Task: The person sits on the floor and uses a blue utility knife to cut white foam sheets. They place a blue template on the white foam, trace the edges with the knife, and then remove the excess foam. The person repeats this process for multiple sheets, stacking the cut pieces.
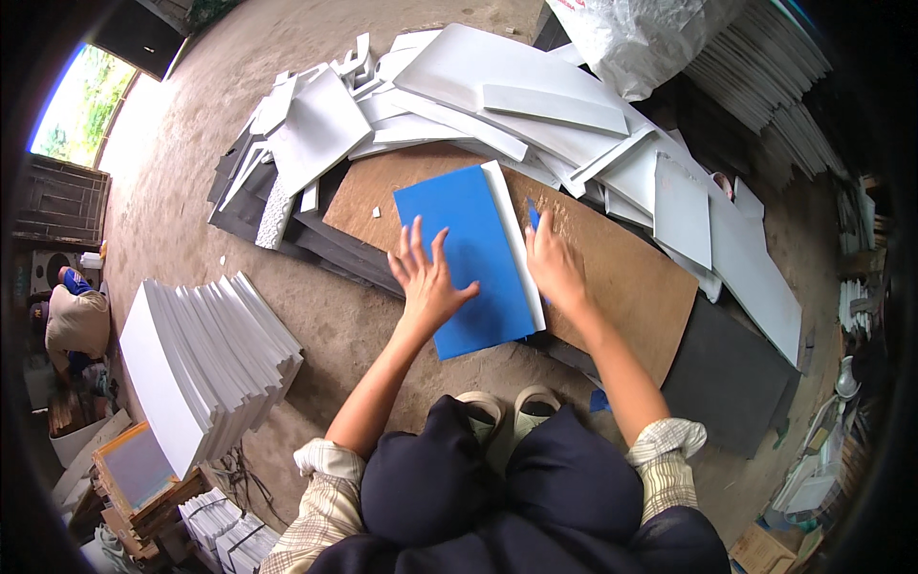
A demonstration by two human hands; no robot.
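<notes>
A flat blue rectangular sheet lies on the brown board in front of me, its near end reaching past the board's edge. Along its right side runs a narrow white strip. My left hand rests on the blue sheet with its fingers spread. Just right of the white strip, my right hand is closed, fingers pointing away from me. A slim blue object sticks out past its fingertips; the rest of it is hidden by the hand.
White foam-like offcuts pile up behind the board. Dark sheets lie under it. A stack of white panels stands at left, near a crouching person. A plastic bag sits at the far right.
</notes>
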